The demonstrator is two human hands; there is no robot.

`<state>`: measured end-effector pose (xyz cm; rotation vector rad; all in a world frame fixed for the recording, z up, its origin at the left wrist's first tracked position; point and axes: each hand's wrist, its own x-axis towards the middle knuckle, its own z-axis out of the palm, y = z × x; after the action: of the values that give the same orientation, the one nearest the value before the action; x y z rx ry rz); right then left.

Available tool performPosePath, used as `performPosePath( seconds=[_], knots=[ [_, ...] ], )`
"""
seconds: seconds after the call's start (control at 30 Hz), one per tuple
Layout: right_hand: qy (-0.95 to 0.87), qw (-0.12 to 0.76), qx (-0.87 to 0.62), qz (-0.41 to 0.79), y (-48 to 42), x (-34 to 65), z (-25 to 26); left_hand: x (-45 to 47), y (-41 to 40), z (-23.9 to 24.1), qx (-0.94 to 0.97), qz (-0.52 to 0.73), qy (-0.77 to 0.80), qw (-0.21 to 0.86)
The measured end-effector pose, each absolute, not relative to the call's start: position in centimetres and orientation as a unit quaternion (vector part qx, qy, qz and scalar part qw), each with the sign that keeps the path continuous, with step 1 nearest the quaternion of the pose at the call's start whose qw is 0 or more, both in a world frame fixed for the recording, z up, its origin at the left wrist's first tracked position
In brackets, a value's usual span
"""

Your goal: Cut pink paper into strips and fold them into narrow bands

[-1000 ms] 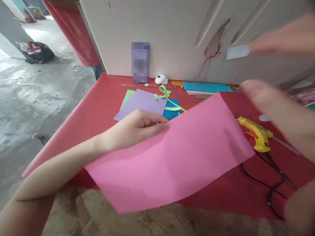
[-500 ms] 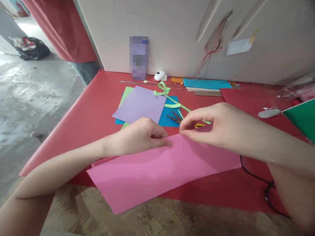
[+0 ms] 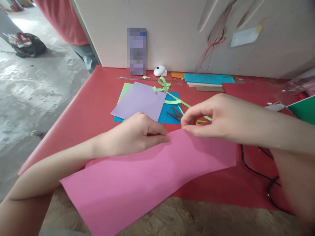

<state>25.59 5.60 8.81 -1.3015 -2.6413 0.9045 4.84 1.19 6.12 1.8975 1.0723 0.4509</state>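
Note:
A pink sheet of paper (image 3: 147,177), folded over along its far edge, slants across the near side of the red table. My left hand (image 3: 137,134) pinches that far edge between thumb and fingers near its middle. A short way to the right, my right hand (image 3: 209,118) pinches the same edge with thumb and fingertips. Just beyond the hands lie scissors (image 3: 176,114) with dark blades and a yellow handle, partly behind my right hand. Purple paper (image 3: 140,101) rests over blue paper (image 3: 172,114), with curled light-green strips (image 3: 162,86) beside it.
Along the white wall stand a pixelated purple box (image 3: 136,52) and a small white object (image 3: 159,70). Blue card (image 3: 209,78) lies at the back. A black cord (image 3: 268,193) loops at the right, near a green board (image 3: 305,109). A person in a red top (image 3: 66,23) stands at the left.
The pink paper has slid left and toward me, its left end now lower in view. Both hands still pinch its far edge, a little farther apart. The camera view has shifted slightly.

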Motion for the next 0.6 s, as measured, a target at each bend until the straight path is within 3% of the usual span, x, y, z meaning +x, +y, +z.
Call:
performPosePath(
  seconds=[0.33,0.6],
  knots=[
    [-0.827,0.089,-0.460,0.310,5.8,26.5,8.6,5.0,1.4,6.0,0.761,0.170,0.443,0.442],
    [-0.848,0.061,-0.413,0.326,5.0,24.1,8.6,5.1,1.4,6.1,0.778,0.162,0.430,0.428]
  ],
)
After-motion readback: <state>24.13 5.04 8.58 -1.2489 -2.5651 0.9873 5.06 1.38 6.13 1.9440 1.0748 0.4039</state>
